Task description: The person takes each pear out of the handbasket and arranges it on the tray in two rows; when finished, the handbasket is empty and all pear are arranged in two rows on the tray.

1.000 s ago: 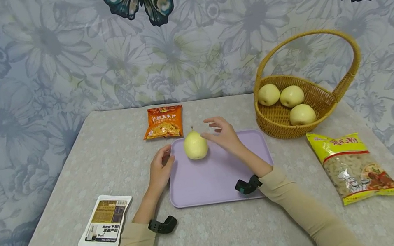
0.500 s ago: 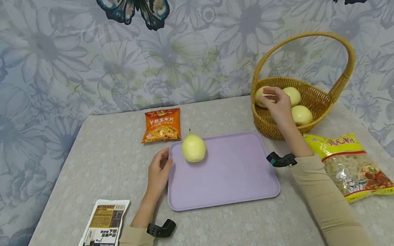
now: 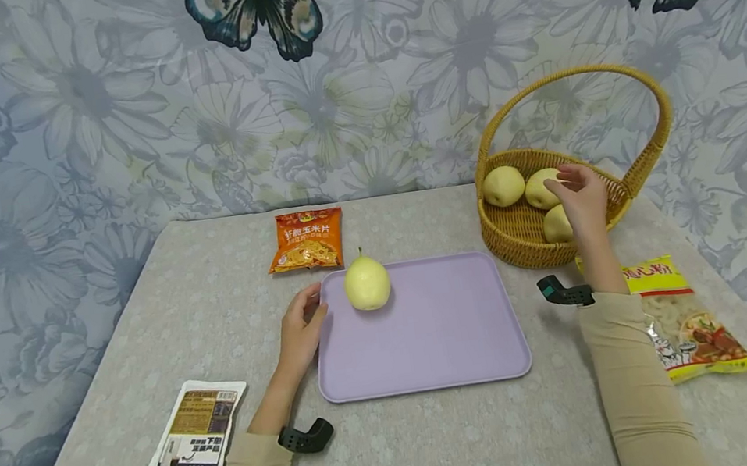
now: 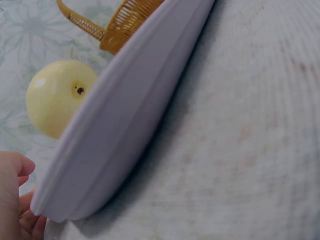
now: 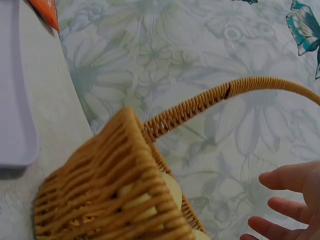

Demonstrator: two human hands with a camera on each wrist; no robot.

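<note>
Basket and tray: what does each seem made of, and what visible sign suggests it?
Basket: probably wicker or a woven imitation, with a slight sheen; its wall shows interlaced strands.
Tray: likely plastic, smooth and fairly matt; its colour is even and its corners are rounded, as if moulded.

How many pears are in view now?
4: one pear on the tray; three in the basket: left pear, middle pear, front pear. The right hand partly covers the last two.

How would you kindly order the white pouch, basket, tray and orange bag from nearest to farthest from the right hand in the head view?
1. Basket: right side, at the right hand.
2. Tray: middle.
3. Orange bag: back, left of centre.
4. White pouch: front left.
</note>
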